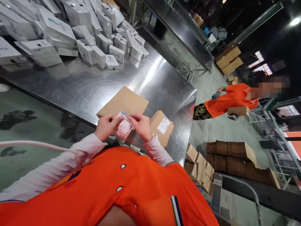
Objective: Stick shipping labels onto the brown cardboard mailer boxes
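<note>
We have a steel table [77,88], piled white boxes [61,29] with dark swirls, contents hidden, flat cardboard [125,102], and a brown carton [164,139]. Our left hand [105,126] and right hand [143,126] pinch a barcoded slip [123,128] near the cardboard; the carton's white label [163,125] is smaller. Neither's print is legible.

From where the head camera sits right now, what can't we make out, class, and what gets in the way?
In the head view:
- Small print on the label: too small and blurred.
- Palms of the left hand and right hand: hidden by the hands themselves.
- Anything beneath the brown cardboard: covered by it.
- Full pile of white boxes: cut off by the left and top edges.
</note>
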The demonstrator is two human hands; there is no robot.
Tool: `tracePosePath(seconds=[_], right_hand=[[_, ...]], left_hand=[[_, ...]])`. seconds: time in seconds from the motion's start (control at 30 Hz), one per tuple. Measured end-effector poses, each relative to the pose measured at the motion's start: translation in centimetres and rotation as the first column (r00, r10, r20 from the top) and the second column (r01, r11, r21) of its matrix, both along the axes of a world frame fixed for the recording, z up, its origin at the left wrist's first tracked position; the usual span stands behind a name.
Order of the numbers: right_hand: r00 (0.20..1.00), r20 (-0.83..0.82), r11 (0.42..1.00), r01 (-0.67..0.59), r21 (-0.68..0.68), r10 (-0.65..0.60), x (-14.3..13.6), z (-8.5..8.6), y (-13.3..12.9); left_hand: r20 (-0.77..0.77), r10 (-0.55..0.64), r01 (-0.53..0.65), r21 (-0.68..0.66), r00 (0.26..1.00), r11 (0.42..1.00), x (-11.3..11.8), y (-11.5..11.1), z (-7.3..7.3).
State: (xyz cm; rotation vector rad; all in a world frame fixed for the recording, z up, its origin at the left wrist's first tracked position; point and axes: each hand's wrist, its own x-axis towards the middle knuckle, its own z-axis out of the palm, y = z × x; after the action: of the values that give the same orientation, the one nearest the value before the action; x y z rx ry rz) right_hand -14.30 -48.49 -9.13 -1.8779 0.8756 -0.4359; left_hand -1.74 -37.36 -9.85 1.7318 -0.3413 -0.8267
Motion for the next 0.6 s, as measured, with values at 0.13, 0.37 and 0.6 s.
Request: tracePosePath(seconds=[0.13, 0.37, 0.6], right_hand=[[0.999, -0.020, 0.991, 0.036, -0.129, -0.039, 2.4, 0.0, -2.8], [0.917, -0.305, 0.933, 0.152, -0.326, -0.256, 8.8, -1.9, -12.8], [0.812, -0.502, 0.914, 0.089, -0.397, -0.297, 9.9, -5.0, -14.2]], left_hand=[[-0.178, -0.193, 0.185, -0.060, 0.965, 0.981, 1.7, -0.3, -1.1], [-0.522, -0.366, 0.367, -0.108, 0.770, 0.924, 4.3, 0.7, -3.7], [-0.544, -0.301, 0.389, 0.051, 0.783, 0.920, 3.6, 5.3, -5.7]])
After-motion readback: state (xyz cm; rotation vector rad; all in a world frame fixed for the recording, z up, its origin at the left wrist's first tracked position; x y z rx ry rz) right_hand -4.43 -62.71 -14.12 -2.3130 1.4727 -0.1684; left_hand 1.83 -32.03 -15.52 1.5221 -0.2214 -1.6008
